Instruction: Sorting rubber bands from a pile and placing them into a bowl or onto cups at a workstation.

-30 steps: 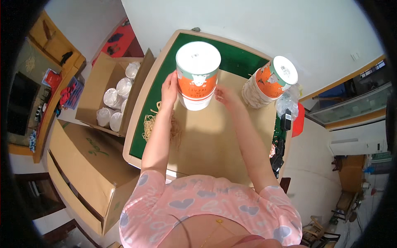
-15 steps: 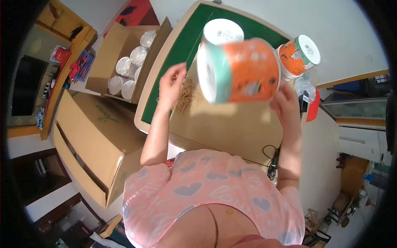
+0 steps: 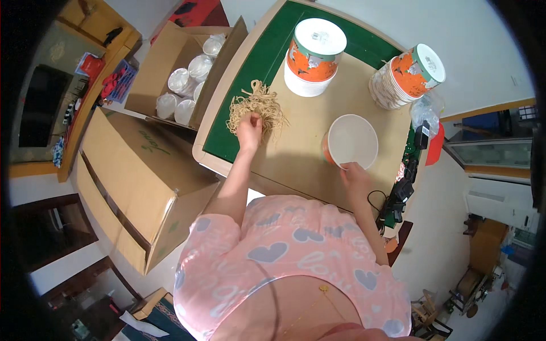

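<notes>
My left hand (image 3: 248, 133) is at the near edge of a loose heap of thin tan strands (image 3: 259, 105), fingers closed on some of them. A single paper tub (image 3: 354, 139) stands upright on the board to the right, its wide pale opening facing up and its inside bare. On its near rim my right hand (image 3: 356, 177) is closed, thumb and fingers pinching the edge. Behind it rises a stack of orange and white paper tubs (image 3: 311, 71), turned bottom up. A second nested stack (image 3: 405, 78) leans at the far right.
The tan board (image 3: 296, 165) lies on a green-topped table (image 3: 219, 136). Black cables and adapters (image 3: 402, 190) and a clear plastic bag (image 3: 426, 109) line the right edge. Left of the table stand an open carton (image 3: 145, 79) of wrapped white tubs and a large cardboard box (image 3: 136, 165).
The tub, tipped sideways in the air beside my right hand, now stands mouth up on the board. My left hand has come down onto the tan strands.
</notes>
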Motion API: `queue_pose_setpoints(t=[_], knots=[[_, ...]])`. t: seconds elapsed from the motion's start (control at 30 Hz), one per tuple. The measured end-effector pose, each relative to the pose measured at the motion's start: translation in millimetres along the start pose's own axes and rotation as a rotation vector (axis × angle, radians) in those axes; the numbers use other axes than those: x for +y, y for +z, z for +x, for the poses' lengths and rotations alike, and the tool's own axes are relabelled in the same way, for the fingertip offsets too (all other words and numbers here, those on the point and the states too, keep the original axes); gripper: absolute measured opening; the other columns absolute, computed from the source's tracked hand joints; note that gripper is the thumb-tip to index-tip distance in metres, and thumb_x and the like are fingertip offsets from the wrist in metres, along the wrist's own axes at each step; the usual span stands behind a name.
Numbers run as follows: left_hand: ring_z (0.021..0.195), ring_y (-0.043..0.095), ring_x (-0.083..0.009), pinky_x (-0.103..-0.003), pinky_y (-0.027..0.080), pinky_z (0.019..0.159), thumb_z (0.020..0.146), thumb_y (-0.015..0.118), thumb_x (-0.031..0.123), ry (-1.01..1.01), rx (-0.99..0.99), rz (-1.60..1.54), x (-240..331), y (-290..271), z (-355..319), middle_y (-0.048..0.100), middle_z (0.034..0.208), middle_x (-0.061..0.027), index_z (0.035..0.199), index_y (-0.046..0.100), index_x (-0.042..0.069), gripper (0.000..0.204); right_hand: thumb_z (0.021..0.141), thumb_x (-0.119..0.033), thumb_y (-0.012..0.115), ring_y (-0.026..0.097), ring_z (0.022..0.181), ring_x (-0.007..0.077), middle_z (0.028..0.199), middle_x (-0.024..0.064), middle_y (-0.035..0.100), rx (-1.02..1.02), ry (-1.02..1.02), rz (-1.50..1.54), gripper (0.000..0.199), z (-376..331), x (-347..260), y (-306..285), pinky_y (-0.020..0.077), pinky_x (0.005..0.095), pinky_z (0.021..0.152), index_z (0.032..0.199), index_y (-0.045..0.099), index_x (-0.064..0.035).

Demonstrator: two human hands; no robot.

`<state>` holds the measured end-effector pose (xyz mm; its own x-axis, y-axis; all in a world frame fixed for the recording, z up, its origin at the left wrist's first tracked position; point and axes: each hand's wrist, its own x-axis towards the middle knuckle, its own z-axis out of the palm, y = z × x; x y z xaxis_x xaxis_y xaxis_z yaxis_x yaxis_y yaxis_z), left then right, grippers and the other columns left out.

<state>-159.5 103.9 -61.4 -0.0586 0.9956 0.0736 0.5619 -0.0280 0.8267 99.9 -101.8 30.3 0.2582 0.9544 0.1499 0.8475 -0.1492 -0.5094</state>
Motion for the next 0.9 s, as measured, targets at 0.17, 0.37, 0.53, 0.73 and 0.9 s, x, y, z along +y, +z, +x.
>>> queue_pose_setpoints(t=[0.17,0.37,0.53,0.73,0.9], knots=[[0.069,0.062,-0.0257,-0.036,0.049,0.066,0.075,0.067,0.013,-0.068,0.092,0.029,3.3,10.6,16.8,0.063,0.076,-0.0122,0.083,0.064,0.004,0.012,0.078,-0.012,0.064,0.06,0.076,0.0262,0.089,0.0071,0.061,0.001,0.019,0.078,0.013,-1.0,-11.7,-0.6,0.0467,0.0367,0.065,0.091,0.063,-0.0097],[0.07,0.062,-0.0249,-0.035,0.049,0.065,0.08,0.065,0.018,-0.095,0.087,-0.054,0.7,-7.1,37.2,0.064,0.077,-0.0126,0.078,0.065,0.003,0.016,0.079,-0.007,0.063,0.051,0.062,0.0152,0.087,0.0051,0.058,0.035,0.155,0.289,0.017,-4.8,-28.1,-14.6,0.0412,0.0274,0.057,0.096,0.063,-0.0077],[0.066,0.062,-0.0166,-0.029,0.049,0.064,0.08,0.066,0.017,0.001,0.027,0.027,15.8,-31.2,41.1,0.067,0.073,-0.0081,0.082,0.068,0.003,0.015,0.079,-0.001,0.061,0.045,0.057,0.0088,0.081,0.0027,0.057,0.148,0.173,0.393,0.016,-9.1,-28.8,-27.8,0.037,0.0224,0.053,0.094,0.064,-0.0062],[0.069,0.065,-0.0222,-0.034,0.05,0.067,0.075,0.07,0.022,-0.038,-0.092,0.188,-13.6,-8.3,24.6,0.068,0.076,-0.0094,0.082,0.069,0.008,0.016,0.082,-0.001,0.059,0.052,0.063,0.0144,0.086,0.0072,0.058,0.123,0.152,0.398,0.013,-15.7,-35.0,-35.8,0.0436,0.0256,0.058,0.094,0.062,-0.0039],[0.07,0.065,-0.0209,-0.033,0.05,0.066,0.075,0.069,0.02,-0.05,-0.096,0.148,-8.9,-8.6,32.3,0.068,0.076,-0.0088,0.081,0.07,0.007,0.015,0.082,0.0,0.058,0.055,0.068,0.0159,0.084,0.0075,0.058,0.104,0.121,0.367,0.012,-22.5,-26.0,-50.4,0.0446,0.0261,0.062,0.093,0.061,-0.0025]])
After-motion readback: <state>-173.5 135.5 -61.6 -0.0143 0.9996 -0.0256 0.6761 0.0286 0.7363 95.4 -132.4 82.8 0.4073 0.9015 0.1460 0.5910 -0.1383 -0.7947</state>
